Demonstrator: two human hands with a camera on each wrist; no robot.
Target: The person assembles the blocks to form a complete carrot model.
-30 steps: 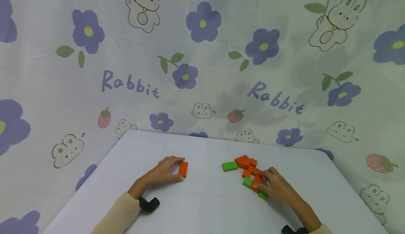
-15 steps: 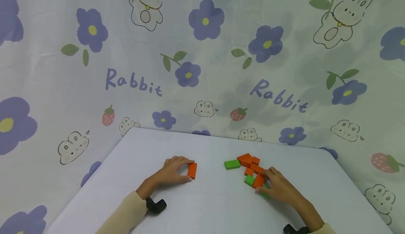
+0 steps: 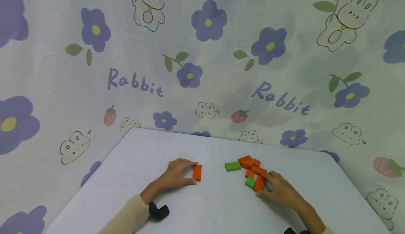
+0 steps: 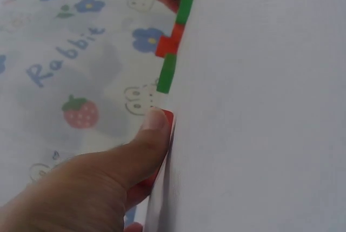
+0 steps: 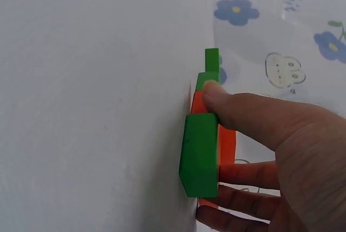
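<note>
My left hand (image 3: pixel 177 174) pinches an orange rectangular block (image 3: pixel 197 172) between thumb and fingers, low at the white table. In the left wrist view its thumb (image 4: pixel 154 124) covers much of that block. Farther right, my right hand (image 3: pixel 280 190) is at a cluster of orange and green blocks. Its thumb and fingers lie around a green block (image 5: pixel 200 153) and next to an orange block (image 3: pixel 258 183). In the head view the hand partly covers this green block; whether it is pinched or only touched is unclear.
Left of the cluster lies a green rectangular block (image 3: pixel 233 166). More orange blocks (image 3: pixel 259 170) and a small green block (image 3: pixel 250 182) lie close together. Behind the white table (image 3: pixel 215 209) hangs a patterned cloth (image 3: pixel 177 37). Black straps or mounts show at both wrists.
My left hand has moved to the right with the orange block. My right thumb has shifted down from the orange block towards the green one, now covering more of it.
</note>
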